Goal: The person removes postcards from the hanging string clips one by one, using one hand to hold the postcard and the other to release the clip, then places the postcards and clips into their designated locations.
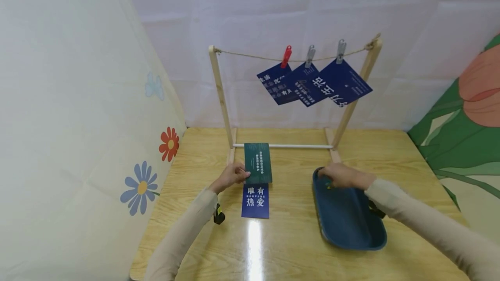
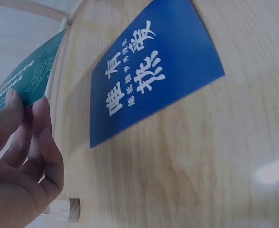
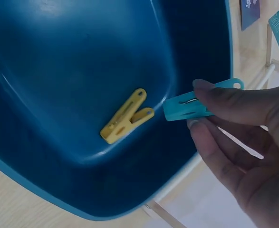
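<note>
Between thumb and fingers, my left hand point(image 1: 233, 175) pinches a green card point(image 1: 258, 163) by its edge, raised off the table. Just below it in the head view, a blue card point(image 1: 255, 203) with white characters lies on the wood; the left wrist view shows the same blue card point(image 2: 149, 66). My right hand point(image 3: 244, 128) pinches a teal clothespin point(image 3: 189, 103) over the far end of a dark blue tray point(image 1: 343, 220). A yellow clothespin point(image 3: 125, 118) lies on the tray's bottom, near the teal one.
Behind stands a wooden frame point(image 1: 220, 94) with a string across its top. Three blue cards point(image 1: 340, 82) hang there, held by a red clothespin point(image 1: 286, 57) and two grey clothespins point(image 1: 341, 51). A white rod point(image 1: 298, 146) joins the frame's feet.
</note>
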A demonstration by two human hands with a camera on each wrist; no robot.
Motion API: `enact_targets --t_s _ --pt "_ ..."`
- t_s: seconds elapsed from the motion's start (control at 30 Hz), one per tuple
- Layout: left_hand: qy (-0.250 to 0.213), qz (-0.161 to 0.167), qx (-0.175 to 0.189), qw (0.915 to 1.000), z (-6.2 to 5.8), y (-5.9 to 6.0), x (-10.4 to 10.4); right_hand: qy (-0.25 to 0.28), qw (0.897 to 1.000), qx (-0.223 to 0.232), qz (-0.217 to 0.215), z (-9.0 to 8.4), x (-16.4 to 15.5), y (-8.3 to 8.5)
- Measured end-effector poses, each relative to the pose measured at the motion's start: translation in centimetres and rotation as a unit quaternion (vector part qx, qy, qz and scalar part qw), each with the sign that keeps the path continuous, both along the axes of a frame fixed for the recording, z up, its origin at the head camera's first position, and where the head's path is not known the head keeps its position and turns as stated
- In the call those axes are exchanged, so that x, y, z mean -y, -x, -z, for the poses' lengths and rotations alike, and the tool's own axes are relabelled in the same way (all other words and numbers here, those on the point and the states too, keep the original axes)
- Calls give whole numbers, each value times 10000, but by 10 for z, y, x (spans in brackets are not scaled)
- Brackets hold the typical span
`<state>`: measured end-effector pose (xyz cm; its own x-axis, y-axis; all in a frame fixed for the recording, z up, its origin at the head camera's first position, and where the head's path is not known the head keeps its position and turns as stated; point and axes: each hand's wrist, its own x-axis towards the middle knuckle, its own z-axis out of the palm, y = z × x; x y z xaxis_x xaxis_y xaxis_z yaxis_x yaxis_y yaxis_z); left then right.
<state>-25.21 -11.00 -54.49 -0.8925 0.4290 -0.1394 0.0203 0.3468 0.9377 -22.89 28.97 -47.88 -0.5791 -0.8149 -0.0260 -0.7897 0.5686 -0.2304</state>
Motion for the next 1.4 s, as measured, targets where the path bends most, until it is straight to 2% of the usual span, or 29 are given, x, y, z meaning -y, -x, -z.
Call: enact_targets --t_s 0.1,0.23,0.47,0.7,0.9,1.17,1.4 --pt "5 233 -7 9997 1 -2 3 -93 9998 144 -87 3 -1 -4" --pt "25 535 5 9986 4 -6 6 -186 9986 493 45 7 -1 -8" --pt "367 785 449 9952 5 -15 11 71 9973 726 68 13 -5 -14" --pt "570 1054 685 9904 6 -20 13 -76 9922 1199 337 24 -8 -16" --pt "635 1161 936 9868 8 -26 16 -185 9924 1173 321 30 -11 -18" --pt "611 1484 1263 9789 10 -30 23 -174 9921 1179 397 33 -12 -20" --pt "822 1484 1518 9737 11 -33 24 -226 9890 1337 589 35 -12 -25"
